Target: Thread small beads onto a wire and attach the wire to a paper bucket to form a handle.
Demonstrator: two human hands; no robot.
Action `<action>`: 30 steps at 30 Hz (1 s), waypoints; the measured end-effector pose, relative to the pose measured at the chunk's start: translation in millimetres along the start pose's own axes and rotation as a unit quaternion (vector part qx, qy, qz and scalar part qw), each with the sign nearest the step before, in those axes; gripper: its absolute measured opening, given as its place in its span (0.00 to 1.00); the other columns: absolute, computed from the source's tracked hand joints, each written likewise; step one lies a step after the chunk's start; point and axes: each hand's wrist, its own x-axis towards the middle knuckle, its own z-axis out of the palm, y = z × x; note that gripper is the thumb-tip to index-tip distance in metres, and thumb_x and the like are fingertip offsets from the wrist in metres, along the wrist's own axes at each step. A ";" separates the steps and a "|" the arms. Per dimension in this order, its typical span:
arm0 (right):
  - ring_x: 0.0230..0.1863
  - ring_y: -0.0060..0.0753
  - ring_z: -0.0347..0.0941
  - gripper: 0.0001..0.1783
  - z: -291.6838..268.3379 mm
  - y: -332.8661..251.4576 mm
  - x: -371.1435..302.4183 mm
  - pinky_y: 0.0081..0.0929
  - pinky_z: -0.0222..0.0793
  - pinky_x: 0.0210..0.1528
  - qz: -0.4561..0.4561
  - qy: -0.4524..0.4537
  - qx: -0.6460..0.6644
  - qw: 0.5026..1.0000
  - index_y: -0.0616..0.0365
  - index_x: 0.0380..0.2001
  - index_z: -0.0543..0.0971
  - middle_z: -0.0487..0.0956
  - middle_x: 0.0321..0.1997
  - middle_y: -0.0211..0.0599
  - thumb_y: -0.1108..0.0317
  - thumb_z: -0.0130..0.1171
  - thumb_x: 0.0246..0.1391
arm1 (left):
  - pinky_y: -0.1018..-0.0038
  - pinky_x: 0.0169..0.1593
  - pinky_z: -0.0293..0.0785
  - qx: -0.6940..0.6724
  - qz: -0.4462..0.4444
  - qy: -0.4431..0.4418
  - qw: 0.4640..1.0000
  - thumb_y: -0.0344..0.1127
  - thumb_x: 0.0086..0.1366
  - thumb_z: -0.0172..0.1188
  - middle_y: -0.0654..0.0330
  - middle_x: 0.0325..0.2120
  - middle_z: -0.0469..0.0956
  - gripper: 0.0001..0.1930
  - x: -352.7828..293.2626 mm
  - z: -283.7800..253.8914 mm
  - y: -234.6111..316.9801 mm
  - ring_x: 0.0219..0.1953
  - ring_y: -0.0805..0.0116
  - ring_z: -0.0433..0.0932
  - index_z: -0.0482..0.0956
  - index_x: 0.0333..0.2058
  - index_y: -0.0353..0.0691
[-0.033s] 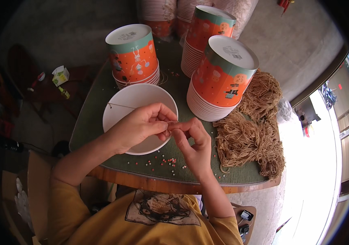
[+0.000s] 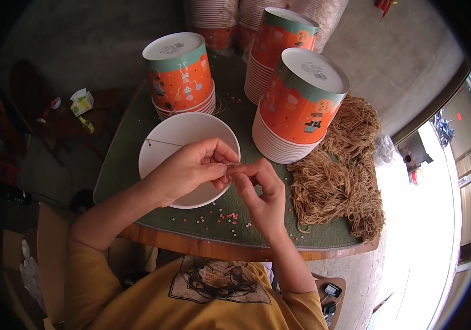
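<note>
By the right rim of the white paper bucket (image 2: 161, 125), left hand (image 2: 194, 165) and right hand (image 2: 260, 190) apparently pinch the thin cord (image 2: 164, 142) running from its left side; slack and steadiness should help.

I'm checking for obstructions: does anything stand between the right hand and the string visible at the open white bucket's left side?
Yes: in this view, the left hand, over the bucket, lies between the right hand and that string.
</note>
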 end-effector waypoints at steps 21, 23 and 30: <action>0.26 0.15 0.69 0.07 0.0 -0.6 -2.3 0.16 0.67 0.30 0.069 0.026 0.030 0.997 0.60 0.29 0.72 0.75 0.27 0.27 0.76 0.62 0.53 | 0.79 0.40 0.74 0.192 0.050 0.053 0.979 0.27 0.67 0.54 0.61 0.41 0.73 0.07 -1.8 3.1 -0.9 0.35 0.76 0.74 0.73 0.42 0.35; 0.27 0.14 0.69 0.06 0.1 -0.8 -2.7 0.15 0.67 0.30 0.078 0.021 0.047 0.996 0.61 0.29 0.73 0.75 0.27 0.26 0.76 0.62 0.54 | 0.79 0.40 0.73 0.247 0.116 0.060 0.960 0.27 0.66 0.55 0.61 0.40 0.73 0.06 -2.1 2.7 -6.6 0.34 0.77 0.74 0.73 0.41 0.35; 0.28 0.12 0.68 0.05 -1.2 0.1 -3.8 0.14 0.66 0.31 0.104 0.000 0.098 0.990 0.61 0.30 0.73 0.76 0.27 0.25 0.75 0.61 0.55 | 0.77 0.39 0.72 0.282 0.083 0.029 0.955 0.24 0.64 0.56 0.65 0.33 0.70 0.04 -8.3 7.6 2.5 0.33 0.76 0.73 0.72 0.37 0.36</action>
